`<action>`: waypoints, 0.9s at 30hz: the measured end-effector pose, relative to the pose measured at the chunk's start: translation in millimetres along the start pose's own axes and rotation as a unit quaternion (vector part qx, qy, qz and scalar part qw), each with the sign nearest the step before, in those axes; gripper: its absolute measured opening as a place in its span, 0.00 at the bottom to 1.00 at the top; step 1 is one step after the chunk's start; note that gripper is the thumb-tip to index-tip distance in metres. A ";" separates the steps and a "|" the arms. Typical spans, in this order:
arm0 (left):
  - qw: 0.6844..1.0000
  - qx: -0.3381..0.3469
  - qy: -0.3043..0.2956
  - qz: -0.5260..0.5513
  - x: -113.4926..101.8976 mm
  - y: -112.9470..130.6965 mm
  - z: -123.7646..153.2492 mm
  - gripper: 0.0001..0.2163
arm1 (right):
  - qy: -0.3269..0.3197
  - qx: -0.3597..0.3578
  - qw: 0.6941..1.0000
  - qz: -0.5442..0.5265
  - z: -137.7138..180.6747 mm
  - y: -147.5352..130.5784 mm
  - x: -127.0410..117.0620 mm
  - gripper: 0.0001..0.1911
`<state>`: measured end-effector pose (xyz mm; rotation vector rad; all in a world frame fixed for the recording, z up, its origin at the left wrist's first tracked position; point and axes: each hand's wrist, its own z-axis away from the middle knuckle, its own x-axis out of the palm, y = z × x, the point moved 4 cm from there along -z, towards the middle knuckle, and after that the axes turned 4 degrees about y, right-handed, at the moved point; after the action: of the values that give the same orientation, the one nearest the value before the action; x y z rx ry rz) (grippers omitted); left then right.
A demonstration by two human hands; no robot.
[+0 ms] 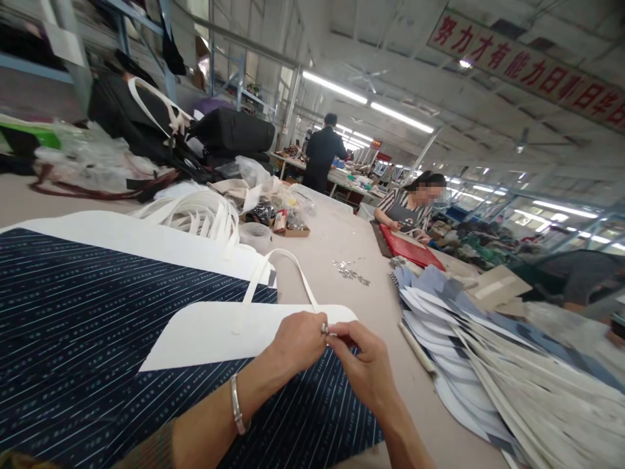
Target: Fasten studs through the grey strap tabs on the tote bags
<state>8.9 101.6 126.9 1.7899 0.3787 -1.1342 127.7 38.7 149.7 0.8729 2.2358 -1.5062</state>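
Note:
In the head view a white strap arches up from a white curved panel. The strap's near end runs into my left hand, whose fingers are closed on it. My right hand meets the left at the panel's right end, thumb and forefinger pinched together. Something small lies at that pinch, too small to name. The panel rests on dark blue fabric with white stripes and lettering. Small metal pieces lie scattered on the table beyond my hands.
Bundled white straps and a cardboard box of small parts stand at the back left. Stacked white and grey panels with long straps cover the right. Across the table a person handles a red piece; another stands farther back.

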 end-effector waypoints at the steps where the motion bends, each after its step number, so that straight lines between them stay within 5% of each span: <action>1: 1.000 0.003 -0.004 0.003 1.7 -0.7 3.5 0.12 | -0.004 0.017 1.000 -0.015 4.0 0.3 2.2 0.07; 6: 0.999 0.007 -0.026 0.047 17.6 -4.3 28.3 0.09 | -0.072 0.144 0.972 -0.169 34.5 10.9 16.7 0.12; 9: 0.995 -0.001 -0.033 0.091 26.3 -8.3 44.8 0.11 | -0.056 0.196 0.954 -0.218 48.1 27.0 12.4 0.21; 13: 0.991 -0.017 -0.021 0.128 21.3 -27.3 50.1 0.17 | 0.012 0.230 0.971 -0.071 40.5 64.6 -4.1 0.24; 16: 0.992 -0.042 -0.007 0.115 5.2 -53.7 35.7 0.14 | -0.008 0.234 0.971 0.054 18.8 91.5 0.1 0.20; 22: 0.996 -0.085 0.004 -0.001 -25.3 -94.1 -2.1 0.11 | -0.050 0.213 0.967 0.130 -21.9 110.1 28.5 0.09; 27: 0.992 -0.095 -0.018 -0.079 -24.8 -104.0 -16.3 0.10 | -0.115 0.231 0.960 0.112 -27.6 111.5 30.8 0.05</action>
<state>-64.7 172.7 92.0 1.5928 0.5950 -1.1957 177.1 102.8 62.6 0.9767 1.5861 -1.9353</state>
